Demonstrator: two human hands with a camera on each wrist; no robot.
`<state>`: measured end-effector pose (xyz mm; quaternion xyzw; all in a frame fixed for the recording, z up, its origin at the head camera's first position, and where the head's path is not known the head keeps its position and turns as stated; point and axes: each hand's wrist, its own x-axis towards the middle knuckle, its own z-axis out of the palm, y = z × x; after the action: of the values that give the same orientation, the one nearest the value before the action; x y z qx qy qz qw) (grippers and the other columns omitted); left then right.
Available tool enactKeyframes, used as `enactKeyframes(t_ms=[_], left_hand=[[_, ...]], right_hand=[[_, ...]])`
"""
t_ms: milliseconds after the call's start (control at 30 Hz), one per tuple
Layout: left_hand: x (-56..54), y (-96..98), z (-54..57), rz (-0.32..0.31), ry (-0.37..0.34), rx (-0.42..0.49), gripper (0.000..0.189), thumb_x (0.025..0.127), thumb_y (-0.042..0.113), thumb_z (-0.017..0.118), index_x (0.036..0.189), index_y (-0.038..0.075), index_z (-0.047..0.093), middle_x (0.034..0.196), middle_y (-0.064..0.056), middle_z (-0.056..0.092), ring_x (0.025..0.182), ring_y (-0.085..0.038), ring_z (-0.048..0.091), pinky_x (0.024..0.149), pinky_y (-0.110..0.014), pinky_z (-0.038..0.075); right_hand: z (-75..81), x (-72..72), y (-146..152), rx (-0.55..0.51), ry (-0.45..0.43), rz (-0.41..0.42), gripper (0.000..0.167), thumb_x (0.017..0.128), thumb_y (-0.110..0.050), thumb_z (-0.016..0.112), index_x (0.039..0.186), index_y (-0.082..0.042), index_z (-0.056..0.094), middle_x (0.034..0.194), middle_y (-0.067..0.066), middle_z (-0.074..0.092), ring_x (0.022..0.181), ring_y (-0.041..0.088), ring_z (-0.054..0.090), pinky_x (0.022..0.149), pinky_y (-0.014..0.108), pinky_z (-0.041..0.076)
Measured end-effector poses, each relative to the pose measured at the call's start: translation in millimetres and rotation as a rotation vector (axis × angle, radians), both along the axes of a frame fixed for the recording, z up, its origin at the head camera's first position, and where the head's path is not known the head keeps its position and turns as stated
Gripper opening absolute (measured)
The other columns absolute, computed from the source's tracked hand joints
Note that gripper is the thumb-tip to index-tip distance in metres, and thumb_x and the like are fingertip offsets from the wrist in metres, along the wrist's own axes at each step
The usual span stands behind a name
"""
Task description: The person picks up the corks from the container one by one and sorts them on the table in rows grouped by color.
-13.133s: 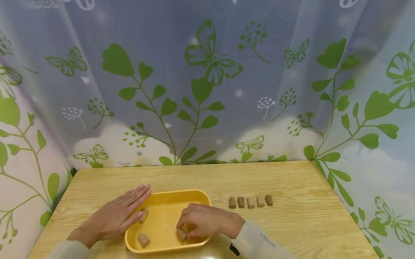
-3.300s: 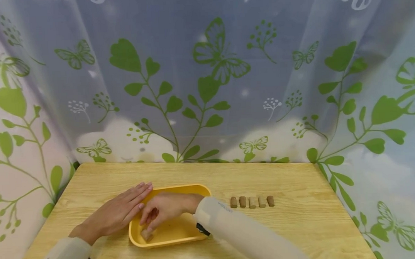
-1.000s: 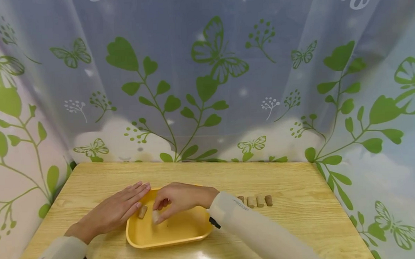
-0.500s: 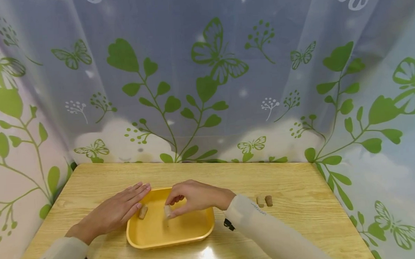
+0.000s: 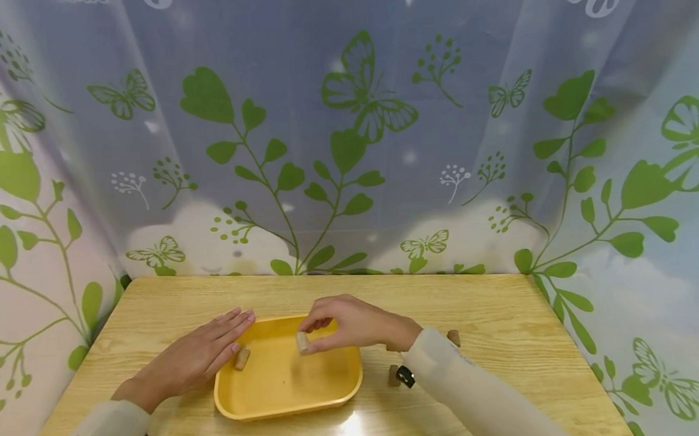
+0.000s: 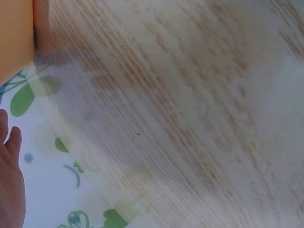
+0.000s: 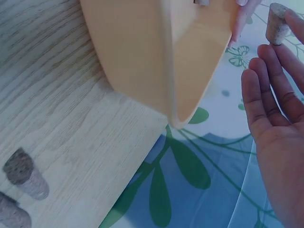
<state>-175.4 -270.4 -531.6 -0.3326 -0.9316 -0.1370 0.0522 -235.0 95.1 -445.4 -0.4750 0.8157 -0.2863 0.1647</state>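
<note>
My right hand (image 5: 354, 323) pinches a small tapered cork stopper (image 5: 302, 342) between thumb and fingertips, above the right half of a yellow tray (image 5: 290, 412). The right wrist view shows this cork (image 7: 277, 24) at the fingertips. Another cork (image 5: 242, 358) lies inside the tray near its left wall. My left hand (image 5: 182, 356) rests on the tray's left rim, its fingers straight. On the table right of the tray, one cork (image 5: 394, 375) shows beside my right wrist strap. Another cork (image 5: 453, 338) stands out farther right, and my right wrist and sleeve cover most of the row.
The wooden table (image 5: 486, 394) ends at a curtain (image 5: 371, 178) printed with leaves and butterflies, which closes off the back and both sides. Two table corks, a nearer cork (image 7: 26, 173) and a second cork (image 7: 14, 211), show in the right wrist view.
My right hand has lifted a cork from the tray's left part and carried it rightward and up. Thirteen seconds ago more corks were in the tray. My left hand has stayed put.
</note>
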Motion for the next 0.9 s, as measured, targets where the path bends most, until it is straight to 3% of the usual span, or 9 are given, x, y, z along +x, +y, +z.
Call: enactKeyframes(t_ms=[167,333,567,700,800,900], left_hand=[[-0.1,0.2,0.5,-0.001,-0.011,-0.004,0.054,0.119,0.028,0.046,0.171,0.016,0.038,0.176,-0.006,0.04,0.159,-0.037,0.043,0.127,-0.006,-0.005],[0.1,0.0,0.8,0.004,-0.036,-0.018,0.055,0.12,0.029,0.045,0.173,0.017,0.035,0.177,-0.005,0.038,0.16,-0.037,0.04,0.125,-0.006,-0.006],[0.4,-0.8,-0.7,0.009,-0.04,-0.023,0.056,0.12,0.029,0.045,0.173,0.017,0.034,0.177,-0.005,0.037,0.161,-0.037,0.04,0.126,-0.006,-0.007],[-0.4,-0.7,-1.9,0.003,-0.035,-0.031,0.055,0.12,0.029,0.045,0.173,0.016,0.035,0.177,-0.006,0.037,0.161,-0.037,0.04,0.126,-0.006,-0.007],[-0.8,-1.1,-2.3,-0.004,-0.022,-0.034,0.056,0.119,0.028,0.045,0.173,0.015,0.035,0.177,-0.006,0.038,0.16,-0.037,0.04,0.127,-0.008,-0.007],[-1.4,-1.9,-3.2,-0.012,0.0,-0.032,0.056,0.119,0.026,0.046,0.172,0.014,0.036,0.176,-0.007,0.039,0.16,-0.037,0.041,0.129,-0.01,-0.007]], right_hand=[[2.2,2.2,14.3,-0.003,-0.017,-0.041,0.034,0.102,-0.037,0.08,0.131,-0.021,0.08,0.116,-0.01,0.071,0.105,0.0,0.063,0.1,0.026,0.057],[1.0,1.8,30.8,-0.032,-0.037,-0.074,0.034,0.102,-0.037,0.081,0.131,-0.02,0.079,0.118,-0.003,0.074,0.107,0.01,0.066,0.101,0.036,0.059],[2.7,3.0,48.6,-0.057,-0.042,-0.118,0.035,0.102,-0.038,0.079,0.133,-0.021,0.078,0.123,0.0,0.075,0.111,0.015,0.07,0.102,0.031,0.058],[2.7,4.9,60.0,-0.071,-0.047,-0.145,0.036,0.103,-0.036,0.079,0.134,-0.019,0.078,0.126,0.002,0.075,0.116,0.027,0.072,0.105,0.043,0.06],[1.1,6.7,70.2,-0.082,-0.025,-0.17,0.035,0.103,-0.036,0.079,0.134,-0.02,0.078,0.125,0.0,0.076,0.115,0.022,0.072,0.105,0.048,0.06],[-2.4,8.7,81.2,-0.093,0.007,-0.201,0.034,0.102,-0.035,0.08,0.133,-0.022,0.079,0.123,-0.003,0.076,0.11,0.012,0.07,0.099,0.041,0.061]])
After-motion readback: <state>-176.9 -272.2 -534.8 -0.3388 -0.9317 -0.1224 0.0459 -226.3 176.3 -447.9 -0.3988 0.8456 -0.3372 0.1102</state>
